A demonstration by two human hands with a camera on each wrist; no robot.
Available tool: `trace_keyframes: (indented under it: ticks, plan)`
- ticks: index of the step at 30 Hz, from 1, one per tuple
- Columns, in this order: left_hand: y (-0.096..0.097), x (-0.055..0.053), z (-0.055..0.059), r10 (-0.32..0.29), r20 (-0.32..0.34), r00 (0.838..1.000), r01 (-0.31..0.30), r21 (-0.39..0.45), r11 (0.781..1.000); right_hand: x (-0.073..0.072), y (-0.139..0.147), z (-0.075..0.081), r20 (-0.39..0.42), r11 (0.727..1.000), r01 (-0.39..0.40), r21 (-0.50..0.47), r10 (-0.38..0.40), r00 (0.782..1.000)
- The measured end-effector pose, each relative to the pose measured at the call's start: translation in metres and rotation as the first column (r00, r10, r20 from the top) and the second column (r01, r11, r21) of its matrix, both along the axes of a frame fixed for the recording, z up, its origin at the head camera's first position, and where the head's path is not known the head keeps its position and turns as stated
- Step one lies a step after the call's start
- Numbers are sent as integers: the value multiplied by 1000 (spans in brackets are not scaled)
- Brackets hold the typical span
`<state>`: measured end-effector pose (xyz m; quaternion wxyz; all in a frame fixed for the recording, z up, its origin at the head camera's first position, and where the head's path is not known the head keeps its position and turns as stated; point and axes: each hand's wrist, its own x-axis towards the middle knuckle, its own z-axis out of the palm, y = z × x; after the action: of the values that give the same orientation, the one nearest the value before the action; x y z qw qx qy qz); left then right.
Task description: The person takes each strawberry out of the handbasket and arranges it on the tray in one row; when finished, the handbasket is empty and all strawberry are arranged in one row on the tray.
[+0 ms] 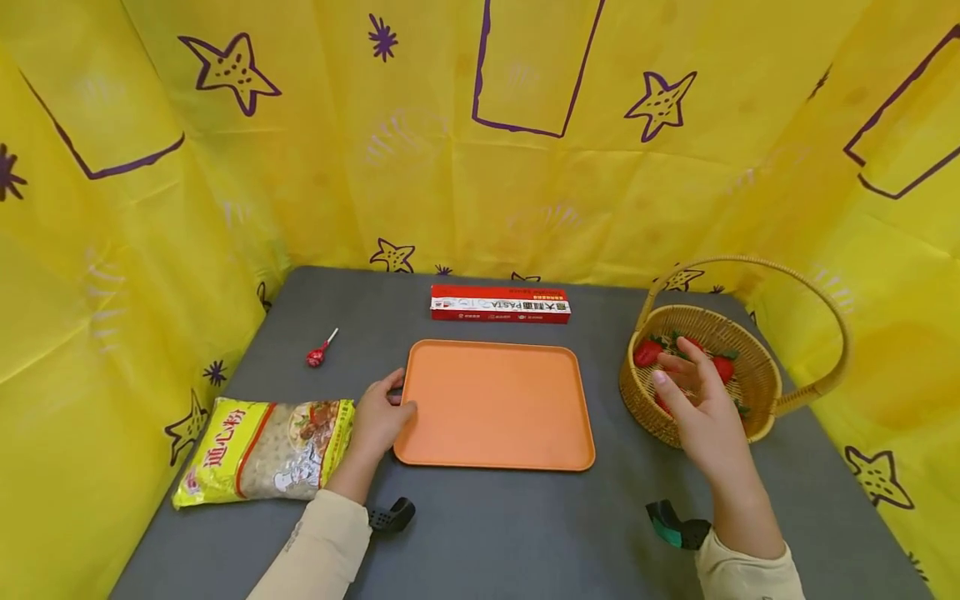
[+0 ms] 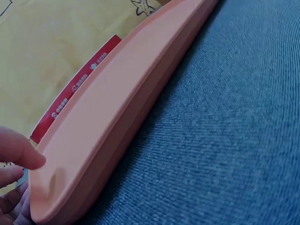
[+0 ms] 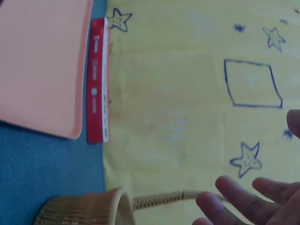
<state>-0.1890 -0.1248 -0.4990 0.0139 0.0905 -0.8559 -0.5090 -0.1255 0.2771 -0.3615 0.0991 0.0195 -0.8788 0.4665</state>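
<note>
My left hand [image 1: 380,417] is at the left edge of an orange rectangular tray [image 1: 495,404], the thumb over the rim and the fingers along the outer side. In the left wrist view the thumb [image 2: 21,150] shows above the tray's corner. My right hand [image 1: 705,412] hovers over the front of a wicker basket [image 1: 652,417], fingers spread and holding nothing. Inside the basket lie several red strawberries [image 1: 647,352] with green leaves, partly hidden by that hand. The right wrist view shows loose fingers [image 3: 243,204] near the basket's handle.
A red and white pasta box [image 1: 499,305] lies behind the tray. To the left are a red lollipop [image 1: 316,357] and a yellow bag of pasta [image 1: 262,450], close to my left wrist. The basket's tall handle [image 1: 832,333] arches up on the right. Yellow cloth [image 1: 450,192] surrounds the grey table.
</note>
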Motion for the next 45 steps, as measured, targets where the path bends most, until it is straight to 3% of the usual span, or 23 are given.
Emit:
trace_keyframes:
  ticks: [3, 9, 14, 18, 22, 26, 29, 31, 32, 33, 35, 40, 43, 45]
  plan:
    - [2, -4, 1, -20, -9, 1000, 20, -44, 999, -7, 15, 0, 30, 999, 15, -46, -13, 999]
    - [5, -15, 10, -52, -28, 998, 52, -25, 998, -24, 43, 7, 38, 977, 39, -210, -32, 999]
    - [7, -28, 21, -61, -56, 997, 61, -13, 998, -38, 63, 20, 59, 911, 28, -411, -4, 998]
    - [8, -33, 24, -68, -37, 997, 68, -7, 998, -46, 75, 32, 100, 859, 50, -510, 2, 995]
    - [0, -30, 23, -39, -23, 999, 39, -12, 999, -62, 77, 37, 143, 838, 67, -542, 14, 990]
    - [-15, -22, 22, 22, -2, 1000, -22, -22, 1000, -89, 73, 37, 222, 828, 94, -553, 38, 974]
    - [-22, -15, 22, 43, 11, 999, -42, -27, 999, -108, 74, 36, 304, 767, 143, -625, 71, 950]
    - [-24, -11, 22, 47, 15, 999, -47, -28, 999, -120, 78, 36, 361, 712, 193, -675, 90, 928]
    - [-25, -9, 22, 49, 15, 999, -49, -28, 998, -125, 80, 35, 391, 702, 221, -677, 89, 916]
    - [-25, -8, 22, 50, 15, 999, -50, -25, 998, -130, 83, 34, 414, 706, 235, -668, 90, 906]
    - [-24, -4, 21, 56, 10, 998, -55, -25, 998, -140, 89, 30, 455, 738, 253, -625, 82, 886]
    - [-22, 3, 15, 81, -5, 997, -81, -23, 996, -160, 101, 13, 501, 876, 214, -433, 37, 864]
    - [-20, 5, 11, 103, -17, 995, -103, -24, 994, -168, 106, 3, 520, 923, 222, -315, -28, 853]
    - [-19, 5, 9, 113, -28, 993, -114, -28, 993, -171, 108, -3, 547, 927, 260, -269, -75, 834]
